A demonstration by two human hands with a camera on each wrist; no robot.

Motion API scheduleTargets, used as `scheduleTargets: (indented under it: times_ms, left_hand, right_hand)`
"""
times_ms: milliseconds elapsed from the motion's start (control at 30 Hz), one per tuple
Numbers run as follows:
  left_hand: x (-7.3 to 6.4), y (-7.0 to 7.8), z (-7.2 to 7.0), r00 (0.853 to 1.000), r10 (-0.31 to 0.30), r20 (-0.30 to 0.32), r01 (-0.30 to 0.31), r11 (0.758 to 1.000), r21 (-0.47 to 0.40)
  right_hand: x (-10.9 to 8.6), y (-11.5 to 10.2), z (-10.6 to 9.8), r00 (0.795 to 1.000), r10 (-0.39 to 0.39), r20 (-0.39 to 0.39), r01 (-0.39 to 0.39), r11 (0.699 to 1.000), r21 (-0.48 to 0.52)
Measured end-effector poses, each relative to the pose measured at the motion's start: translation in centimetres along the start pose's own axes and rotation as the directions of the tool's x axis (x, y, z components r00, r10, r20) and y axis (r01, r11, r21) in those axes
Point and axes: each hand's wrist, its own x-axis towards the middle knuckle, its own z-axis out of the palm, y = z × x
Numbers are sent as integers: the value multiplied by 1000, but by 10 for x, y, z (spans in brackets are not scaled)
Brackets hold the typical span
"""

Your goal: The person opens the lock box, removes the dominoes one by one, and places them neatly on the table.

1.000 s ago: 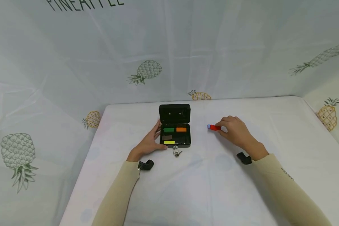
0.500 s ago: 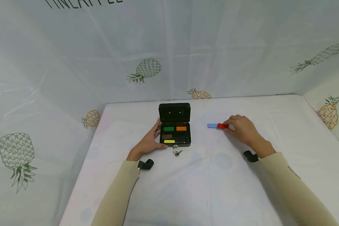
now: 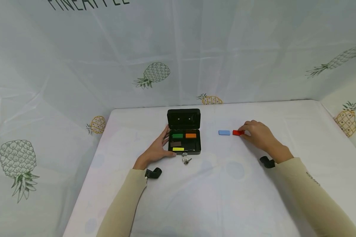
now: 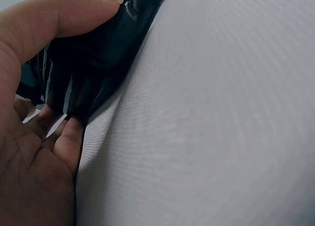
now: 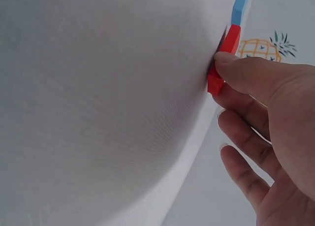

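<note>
A small black cash box (image 3: 191, 145) stands on the table with its lid (image 3: 184, 122) raised. My left hand (image 3: 157, 148) holds it along its left side, thumb at the front corner and fingers behind. Inside lie a green block (image 3: 177, 136), an orange block (image 3: 191, 135), a brown block (image 3: 175, 144) and a yellow block (image 3: 178, 149). To the right, my right hand (image 3: 257, 135) pinches a red block (image 5: 231, 41) between thumb and index finger, low at the cloth. A light blue block (image 3: 224, 132) lies just left of it, a small gap between them.
Keys (image 3: 186, 161) hang from the lock at the box's front. White cloth (image 3: 195, 197) covers the table, and a pineapple-printed curtain (image 3: 240, 59) rises behind its far edge.
My right hand has moved right with the red block, which overlapped the light blue block earlier and now sits apart from it. The left hand and the box have stayed put.
</note>
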Motion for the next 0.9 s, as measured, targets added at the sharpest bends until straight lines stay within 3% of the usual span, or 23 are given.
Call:
scheduleTargets:
  times_ms: [733, 900]
  left_hand:
    - [1, -5, -1, 1000, 31, 6, -31, 999, -15]
    - [1, -5, 0, 999, 36, 4, -36, 999, -13]
  right_hand:
    - [5, -1, -2, 999, -15, 43, 14, 1000, 8]
    - [4, -8, -3, 999, -37, -14, 37, 999, 25]
